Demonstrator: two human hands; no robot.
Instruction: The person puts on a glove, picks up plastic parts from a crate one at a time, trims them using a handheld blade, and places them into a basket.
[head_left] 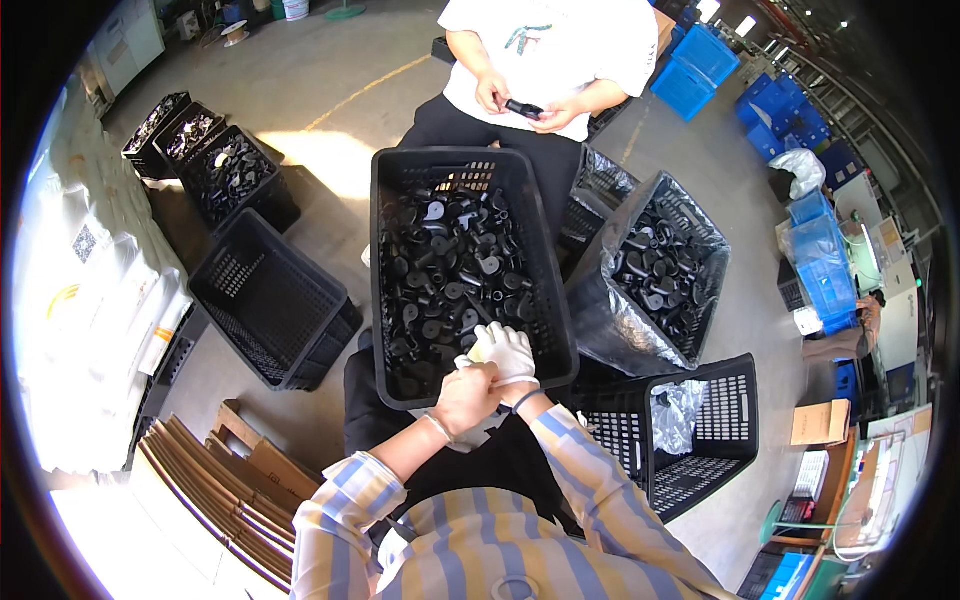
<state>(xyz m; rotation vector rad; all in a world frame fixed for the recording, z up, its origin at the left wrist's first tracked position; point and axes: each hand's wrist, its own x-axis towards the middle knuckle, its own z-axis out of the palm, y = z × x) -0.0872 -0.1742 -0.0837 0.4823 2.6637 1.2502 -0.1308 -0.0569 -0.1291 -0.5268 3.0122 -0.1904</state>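
Note:
My bare left hand [466, 400] is closed at my right wrist, pinching the cuff of a white work glove [516, 366]. That glove covers my right hand [503, 352], whose fingers point away from me, apart from any part. Both hands are over the near edge of a black plastic crate [385, 290]. Inside the crate lies a heap of black moulded parts [455, 262] with round heads and short stems. A whitish thing under my left wrist is mostly hidden.
Opposite me a person in a white shirt [560, 60] holds a black part [523, 109]. A lined crate [610, 330] with similar parts stands at right, near a tilted black crate [725, 420]. At left are a black crate [275, 300], filled crates and flattened cardboard [215, 500].

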